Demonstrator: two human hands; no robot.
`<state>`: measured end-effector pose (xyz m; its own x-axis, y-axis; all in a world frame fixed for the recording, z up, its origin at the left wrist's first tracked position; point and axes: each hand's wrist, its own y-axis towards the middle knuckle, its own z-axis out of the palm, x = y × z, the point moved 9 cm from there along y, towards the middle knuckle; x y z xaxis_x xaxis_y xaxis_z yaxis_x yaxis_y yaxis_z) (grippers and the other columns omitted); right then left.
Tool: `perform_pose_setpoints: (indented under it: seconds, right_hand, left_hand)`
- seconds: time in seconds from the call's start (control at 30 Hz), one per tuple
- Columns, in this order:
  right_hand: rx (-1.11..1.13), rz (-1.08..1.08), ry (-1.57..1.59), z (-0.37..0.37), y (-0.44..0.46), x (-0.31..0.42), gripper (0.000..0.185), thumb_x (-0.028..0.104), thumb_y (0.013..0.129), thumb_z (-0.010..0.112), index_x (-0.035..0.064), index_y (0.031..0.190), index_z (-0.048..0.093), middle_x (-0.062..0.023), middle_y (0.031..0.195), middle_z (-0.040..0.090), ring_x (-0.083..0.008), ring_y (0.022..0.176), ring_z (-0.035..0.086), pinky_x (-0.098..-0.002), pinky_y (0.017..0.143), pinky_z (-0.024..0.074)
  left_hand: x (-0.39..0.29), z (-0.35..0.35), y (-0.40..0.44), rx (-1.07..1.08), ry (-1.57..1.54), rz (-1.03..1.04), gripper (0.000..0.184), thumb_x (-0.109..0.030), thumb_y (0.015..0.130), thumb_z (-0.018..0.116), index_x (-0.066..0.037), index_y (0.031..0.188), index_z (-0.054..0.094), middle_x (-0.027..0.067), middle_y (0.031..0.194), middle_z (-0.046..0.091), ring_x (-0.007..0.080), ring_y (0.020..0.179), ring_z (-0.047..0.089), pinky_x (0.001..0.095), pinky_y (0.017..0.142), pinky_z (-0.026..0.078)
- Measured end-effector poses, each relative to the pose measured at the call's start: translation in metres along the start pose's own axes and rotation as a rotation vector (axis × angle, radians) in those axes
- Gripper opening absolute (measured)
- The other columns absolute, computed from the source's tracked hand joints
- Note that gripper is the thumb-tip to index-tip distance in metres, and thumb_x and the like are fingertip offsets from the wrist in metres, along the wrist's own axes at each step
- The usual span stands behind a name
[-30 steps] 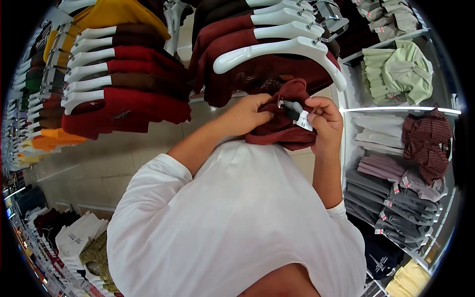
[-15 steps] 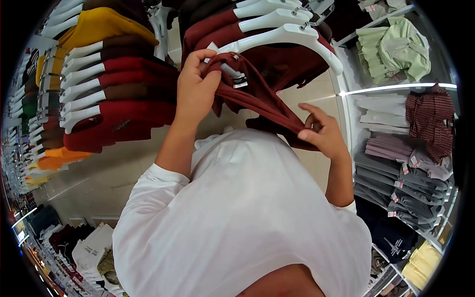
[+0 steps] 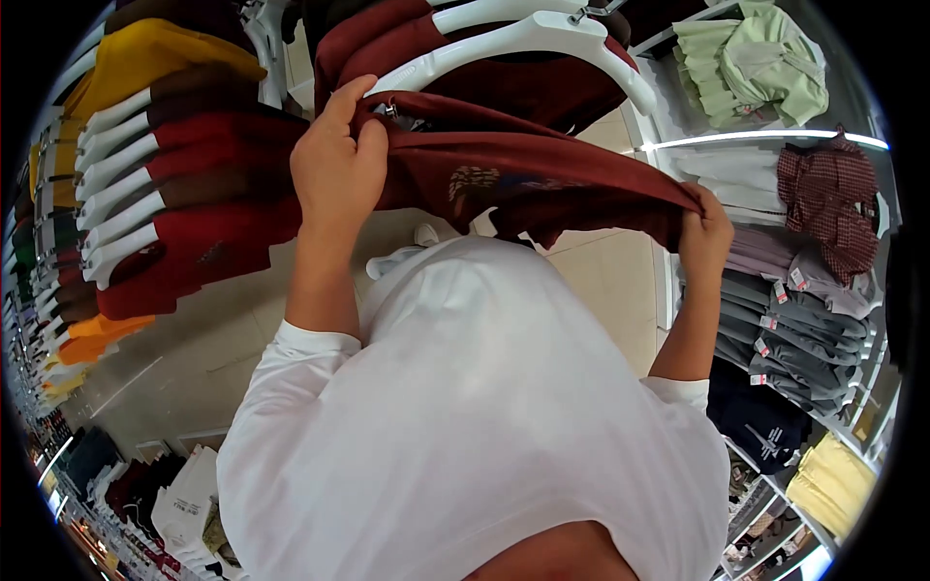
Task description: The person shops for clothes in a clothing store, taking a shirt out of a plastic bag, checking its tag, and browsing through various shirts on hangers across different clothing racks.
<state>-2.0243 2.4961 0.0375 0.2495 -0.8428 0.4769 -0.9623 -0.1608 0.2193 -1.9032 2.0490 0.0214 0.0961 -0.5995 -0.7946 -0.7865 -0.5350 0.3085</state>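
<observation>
A dark red shirt (image 3: 542, 165) with a small print is stretched sideways in front of my chest. My left hand (image 3: 339, 160) grips its one end near the collar, close to the left arm of a white hanger (image 3: 504, 44). My right hand (image 3: 705, 230) is closed on the shirt's other end, out to the right. The front hanger hangs on a rail just behind the shirt, its right arm bare. Whether its left tip is inside the shirt is hidden by my left hand and the cloth.
Red and brown shirts (image 3: 223, 213) hang on white hangers at left, with a mustard garment (image 3: 160, 63) behind. Lit shelves at right hold a pale green garment (image 3: 765, 73), a checked shirt (image 3: 828, 208) and grey folded clothes (image 3: 794, 339). Tiled floor (image 3: 605, 290) shows below.
The bunched shirt has been spread wide. My left hand has moved left and up to the hanger's left arm, and my right hand has moved right and closed on the cloth.
</observation>
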Motion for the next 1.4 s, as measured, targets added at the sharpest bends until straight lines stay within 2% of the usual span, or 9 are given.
perform_pose_setpoints:
  seconds: [0.27, 0.43, 0.57, 0.8, 0.9, 1.0, 1.07, 1.23, 1.4]
  right_hand:
    - [-0.055, 0.087, 0.154, -0.036, 0.040, -0.041, 0.036, 0.001, 0.084, 0.050, 0.0009, 0.114, 0.070, -0.0134, 0.105, 0.073, -0.0220, 0.101, 0.068, -0.0317, 0.093, 0.0505]
    - [0.138, 0.215, 0.607, -0.051, 0.049, -0.022, 0.024, 0.003, 0.090, 0.056, -0.0008, 0.108, 0.072, 0.0006, 0.082, 0.066, -0.0014, 0.061, 0.049, -0.0192, 0.052, 0.0332]
    - [0.347, 0.027, 0.672, -0.046, 0.046, 0.017, 0.024, 0.002, 0.090, 0.054, -0.0022, 0.106, 0.071, -0.0009, 0.079, 0.067, -0.0037, 0.060, 0.053, -0.0202, 0.051, 0.0368]
    - [0.897, -0.269, 0.750, 0.007, 0.016, 0.097, 0.025, 0.000, 0.084, 0.052, -0.0015, 0.100, 0.070, -0.0065, 0.079, 0.070, -0.0085, 0.068, 0.063, -0.0244, 0.056, 0.0470]
    - [0.826, -0.509, 0.765, 0.003, 0.012, 0.102, 0.024, 0.004, 0.086, 0.057, 0.0019, 0.106, 0.070, -0.0054, 0.079, 0.069, -0.0106, 0.072, 0.063, -0.0285, 0.063, 0.0507]
    - [0.811, -0.150, 0.999, -0.012, 0.026, 0.059, 0.030, 0.013, 0.092, 0.062, 0.0023, 0.120, 0.066, -0.0054, 0.093, 0.070, -0.0131, 0.077, 0.063, -0.0308, 0.071, 0.0528]
    - [0.575, -0.369, 1.232, -0.025, 0.043, 0.023, 0.071, 0.037, 0.087, 0.076, 0.0007, 0.142, 0.051, -0.0103, 0.124, 0.063, -0.0173, 0.109, 0.060, -0.0354, 0.100, 0.0465]
    - [0.519, -0.179, 1.062, 0.013, 0.010, -0.069, 0.106, 0.047, 0.073, 0.084, 0.0005, 0.155, 0.034, -0.0161, 0.149, 0.048, -0.0289, 0.138, 0.046, -0.0437, 0.117, 0.0303]
    - [0.770, 0.218, 1.036, 0.090, -0.035, -0.120, 0.050, 0.013, 0.088, 0.071, 0.0010, 0.135, 0.058, -0.0115, 0.125, 0.065, -0.0220, 0.113, 0.061, -0.0351, 0.100, 0.0468]
  left_hand:
    - [-0.007, -0.013, -0.009, -0.050, -0.032, -0.056, 0.035, -0.009, 0.084, 0.059, -0.008, 0.117, 0.070, 0.0150, 0.092, 0.073, 0.0248, 0.076, 0.069, 0.0326, 0.075, 0.053]
    - [-0.009, 0.007, -0.026, 0.074, 0.071, -0.065, 0.031, -0.011, 0.087, 0.057, -0.006, 0.114, 0.071, 0.0154, 0.097, 0.071, 0.0308, 0.085, 0.069, 0.0372, 0.079, 0.053]
    - [-0.024, 0.043, -0.047, 0.309, 0.310, 0.016, 0.028, -0.019, 0.092, 0.058, -0.005, 0.113, 0.070, 0.0152, 0.100, 0.066, 0.0359, 0.092, 0.065, 0.0435, 0.081, 0.052]
    - [-0.158, 0.157, -0.095, 0.740, -0.302, 0.439, 0.092, -0.037, 0.080, 0.080, 0.002, 0.151, 0.035, 0.0195, 0.141, 0.053, 0.0326, 0.124, 0.057, 0.0402, 0.103, 0.046]
    - [-0.184, 0.217, -0.112, 1.034, -0.355, 0.250, 0.046, -0.031, 0.087, 0.070, -0.003, 0.122, 0.063, 0.0176, 0.113, 0.067, 0.0317, 0.108, 0.063, 0.0405, 0.093, 0.049]
    - [-0.189, 0.253, -0.110, 1.055, -0.439, 0.189, 0.025, -0.020, 0.090, 0.063, -0.003, 0.108, 0.068, 0.0116, 0.088, 0.071, 0.0277, 0.090, 0.068, 0.0373, 0.084, 0.053]
    - [-0.211, 0.247, -0.096, 0.899, -0.475, 0.180, 0.019, -0.014, 0.092, 0.058, -0.003, 0.102, 0.068, 0.0083, 0.075, 0.070, 0.0242, 0.078, 0.069, 0.0345, 0.078, 0.053]
    - [-0.227, 0.251, -0.076, 0.704, -0.849, -0.084, 0.021, -0.012, 0.097, 0.056, 0.000, 0.111, 0.066, 0.0038, 0.092, 0.069, 0.0116, 0.085, 0.063, 0.0302, 0.076, 0.052]
    - [-0.262, 0.251, -0.074, 0.677, -0.918, 0.009, 0.021, -0.014, 0.099, 0.056, 0.002, 0.110, 0.066, 0.0036, 0.094, 0.068, 0.0090, 0.086, 0.061, 0.0261, 0.075, 0.050]
